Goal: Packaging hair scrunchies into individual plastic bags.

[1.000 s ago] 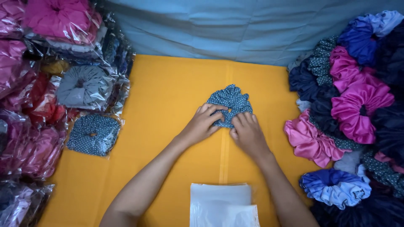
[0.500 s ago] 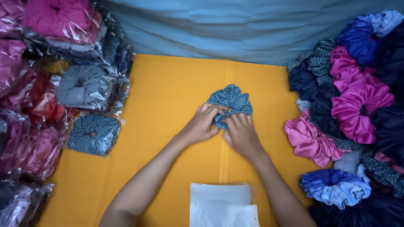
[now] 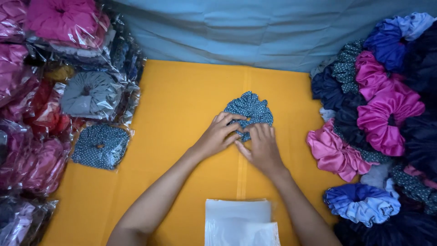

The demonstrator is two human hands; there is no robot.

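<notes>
A blue dotted scrunchie (image 3: 249, 107) lies on the yellow cloth (image 3: 182, 118) near the middle. My left hand (image 3: 218, 134) grips its near left edge, fingers curled into the fabric. My right hand (image 3: 261, 146) presses on its near right edge, fingers bent on the cloth folds. The two hands touch each other over the scrunchie's lower part, which they hide.
A stack of clear plastic bags (image 3: 239, 223) lies at the near edge. Bagged scrunchies (image 3: 91, 93) pile up on the left, one dotted blue pack (image 3: 101, 146) nearest. Loose scrunchies (image 3: 387, 114) in pink, blue and navy heap on the right. A pale blue sheet (image 3: 273, 32) covers the back.
My right hand has slid left and closer to my left hand, bunching the scrunchie's near edge between them. The scrunchie stays in the same spot.
</notes>
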